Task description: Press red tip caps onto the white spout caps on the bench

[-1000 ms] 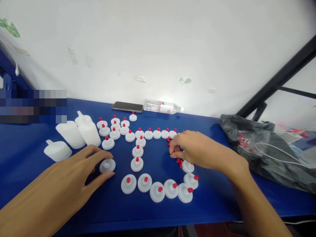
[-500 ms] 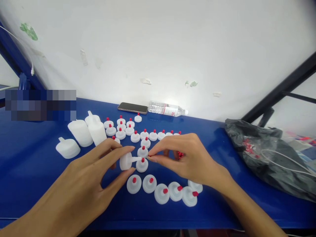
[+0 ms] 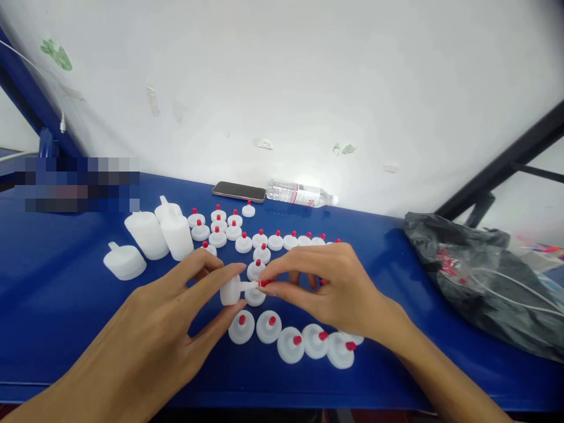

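Note:
My left hand [image 3: 167,329] pinches a white nozzle cap [image 3: 232,289] on its side, spout pointing right. My right hand [image 3: 326,288] pinches a small red tip [image 3: 264,283] against the end of that spout. Both hands hover above the blue table [image 3: 53,294]. Below them lies a curved row of white caps with red tips [image 3: 293,342]. More capped pieces [image 3: 247,242] stand in rows behind the hands. A few loose red tips [image 3: 323,282] show behind my right fingers.
Three larger white bottle-like pieces [image 3: 150,235] lie at the left. A phone [image 3: 238,191] and a water bottle [image 3: 302,194] rest by the white wall. A black plastic bag [image 3: 480,276] with a white cable and red parts lies at the right.
My left hand lifted the bare white cap from the table and brought it to the middle. My right hand left the loose red tips and now presses one onto the spout.

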### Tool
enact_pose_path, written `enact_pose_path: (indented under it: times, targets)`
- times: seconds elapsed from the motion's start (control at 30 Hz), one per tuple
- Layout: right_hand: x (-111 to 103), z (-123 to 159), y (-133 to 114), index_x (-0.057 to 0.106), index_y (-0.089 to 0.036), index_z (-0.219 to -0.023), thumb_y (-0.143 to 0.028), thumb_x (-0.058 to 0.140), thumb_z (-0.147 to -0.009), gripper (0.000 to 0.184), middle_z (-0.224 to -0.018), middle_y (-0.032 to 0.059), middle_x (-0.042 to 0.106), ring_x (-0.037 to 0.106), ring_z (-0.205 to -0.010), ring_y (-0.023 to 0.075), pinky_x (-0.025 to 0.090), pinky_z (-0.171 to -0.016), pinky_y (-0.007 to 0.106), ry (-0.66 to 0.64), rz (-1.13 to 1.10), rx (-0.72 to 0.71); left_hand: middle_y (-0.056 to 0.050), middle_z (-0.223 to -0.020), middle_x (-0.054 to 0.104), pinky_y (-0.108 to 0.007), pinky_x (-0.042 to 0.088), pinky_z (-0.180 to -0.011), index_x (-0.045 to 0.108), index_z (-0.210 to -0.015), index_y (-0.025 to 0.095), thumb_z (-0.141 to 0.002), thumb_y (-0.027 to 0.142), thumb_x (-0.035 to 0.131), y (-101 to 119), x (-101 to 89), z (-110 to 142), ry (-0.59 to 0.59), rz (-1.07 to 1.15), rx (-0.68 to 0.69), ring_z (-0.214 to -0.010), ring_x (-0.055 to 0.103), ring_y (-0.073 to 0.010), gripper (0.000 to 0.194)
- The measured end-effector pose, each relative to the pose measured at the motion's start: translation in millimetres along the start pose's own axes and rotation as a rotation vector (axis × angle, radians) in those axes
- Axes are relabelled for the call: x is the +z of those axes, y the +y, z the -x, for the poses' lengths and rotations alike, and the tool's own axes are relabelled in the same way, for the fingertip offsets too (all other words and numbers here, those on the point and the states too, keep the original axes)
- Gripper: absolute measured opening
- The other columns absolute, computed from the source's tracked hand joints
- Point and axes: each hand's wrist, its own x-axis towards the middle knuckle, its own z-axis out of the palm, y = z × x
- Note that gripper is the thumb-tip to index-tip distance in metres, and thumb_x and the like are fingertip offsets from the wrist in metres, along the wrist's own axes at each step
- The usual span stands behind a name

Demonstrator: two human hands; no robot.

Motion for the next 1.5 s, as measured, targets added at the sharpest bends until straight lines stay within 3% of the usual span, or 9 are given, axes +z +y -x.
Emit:
enact_pose_path:
  times: [0.33,0.47,0.57,0.7,0.83,0.97,1.27,1.4,1.5]
  targets:
    - [1,0,1,0.085,-0.021,-0.106,-0.017,0.087,-0.104,0.005,-0.092,-0.0041,0.089,0.072,-0.062,0.0066,0.048,-0.056,0.018,-0.010,0.031,-0.036,0.000,-0.111,0.075,-0.023,0.064,-0.069,0.072,-0.139,0.033,-0.117,0.048,0.054,3,-0.8,0,-0.013,-0.028,0.038,-0.052,0.058,-0.0079,0.032]
    - [3,0,2,0.084,-0.021,-0.107,-0.019,0.084,-0.107,0.002,-0.093,-0.0029,0.089,0.075,-0.065,0.0086,0.051,-0.059,0.019,-0.016,0.039,-0.058,0.001,-0.112,0.073,-0.021,0.062,-0.065,0.074,-0.140,0.037,-0.117,0.051,0.056,1,-4.0,1,-0.026,0.003,0.038,-0.054,0.060,-0.0065,0.032]
    - [3,0,1,0.084,-0.022,-0.111,-0.022,0.084,-0.108,0.003,-0.094,-0.0035,0.090,0.077,-0.067,0.0087,0.053,-0.060,0.019,0.007,0.023,-0.041,0.000,-0.122,0.075,-0.017,0.063,-0.069,0.077,-0.137,0.041,-0.116,0.054,0.060,0,-5.4,0,0.029,-0.002,0.057,-0.066,0.070,-0.0056,0.030]
    - [2,-3,1,0.085,-0.020,-0.109,-0.032,0.083,-0.110,0.012,-0.091,-0.0023,0.089,0.077,-0.067,0.0101,0.054,-0.063,0.020,-0.007,0.065,-0.006,0.004,-0.126,0.084,-0.015,0.065,-0.082,0.075,-0.142,0.043,-0.116,0.057,0.057,2,-3.9,-3,0.041,0.009,0.029,-0.091,0.085,-0.0118,0.034]
    - [7,-2,5,0.085,-0.018,-0.103,-0.030,0.071,-0.118,0.023,-0.086,0.0001,0.088,0.077,-0.068,0.0116,0.054,-0.064,0.022,-0.049,0.072,-0.067,0.010,-0.106,0.087,-0.015,0.066,-0.077,0.075,-0.140,0.040,-0.111,0.059,0.067,7,-3.0,0,0.098,0.066,-0.049,-0.067,0.078,-0.0084,0.035]
    - [15,3,12,0.083,-0.014,-0.103,-0.021,0.069,-0.117,0.021,-0.083,0.0032,0.086,0.075,-0.065,0.0119,0.055,-0.061,0.022,0.021,0.026,-0.159,0.012,-0.110,0.088,-0.020,0.070,-0.085,0.077,-0.133,0.042,-0.106,0.053,0.076,8,-0.1,2,0.137,0.152,-0.051,-0.077,0.083,-0.0113,0.028]
    - [16,9,7,0.076,-0.015,-0.105,0.012,0.048,-0.093,0.040,-0.083,0.0046,0.084,0.080,-0.068,0.0135,0.059,-0.059,0.020,0.055,0.114,-0.269,0.013,-0.116,0.090,-0.024,0.074,-0.088,0.078,-0.131,0.043,-0.104,0.053,0.080,14,1.5,4,0.112,0.259,-0.102,-0.091,0.088,-0.0140,0.029]
    - [15,9,5,0.078,-0.012,-0.102,0.009,0.049,-0.098,0.036,-0.083,0.0056,0.085,0.079,-0.065,0.0145,0.055,-0.055,0.023,0.006,0.198,-0.276,0.012,-0.109,0.091,-0.017,0.071,-0.077,0.080,-0.123,0.041,-0.105,0.062,0.075,17,0.5,-2,0.068,0.266,-0.129,-0.089,0.089,-0.0133,0.028]
    - [17,8,1,0.080,-0.013,-0.099,-0.004,0.057,-0.112,0.028,-0.081,0.0036,0.083,0.076,-0.063,0.0138,0.050,-0.054,0.026,-0.025,0.265,-0.244,0.011,-0.102,0.090,-0.013,0.065,-0.069,0.078,-0.120,0.037,-0.109,0.062,0.069,14,2.6,-5,-0.036,0.236,-0.089,-0.081,0.086,-0.0105,0.028]
